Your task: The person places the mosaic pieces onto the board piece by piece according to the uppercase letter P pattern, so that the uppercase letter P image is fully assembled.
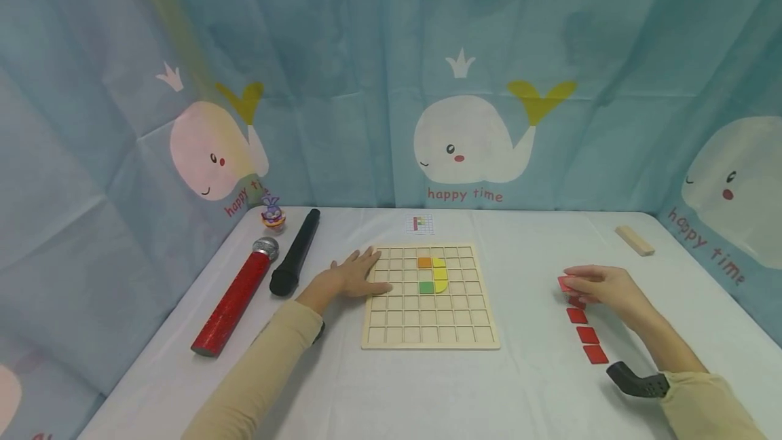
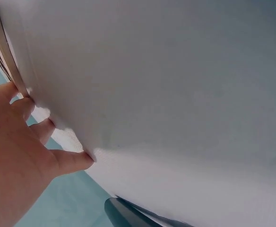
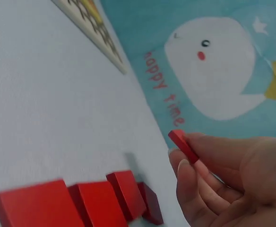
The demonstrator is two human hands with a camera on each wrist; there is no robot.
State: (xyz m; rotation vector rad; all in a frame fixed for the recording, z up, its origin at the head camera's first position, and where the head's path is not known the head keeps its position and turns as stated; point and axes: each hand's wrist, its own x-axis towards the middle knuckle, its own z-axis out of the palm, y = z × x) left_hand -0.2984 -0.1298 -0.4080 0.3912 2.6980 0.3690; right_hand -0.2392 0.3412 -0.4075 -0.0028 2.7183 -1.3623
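Note:
My right hand (image 1: 601, 290) pinches a red square tile (image 3: 183, 145) between thumb and fingers, held above the table in the right wrist view. Below it, several more red tiles (image 1: 588, 335) lie in a slanting row. My left hand (image 1: 354, 275) rests at the left edge of a wooden grid board (image 1: 427, 345), fingers spread and thumb over the frame. On the board sit an orange square (image 1: 424, 263), a green square (image 1: 426, 287) and a column of yellow pieces (image 1: 440, 273), the end ones rounded.
A small printed grid card (image 1: 419, 224) lies behind the board. To the left are a red microphone (image 1: 235, 301), a black microphone (image 1: 296, 250) and a purple figurine (image 1: 273, 214). A wooden block (image 1: 634, 240) lies at the back right, before a whale-print curtain (image 1: 342, 87).

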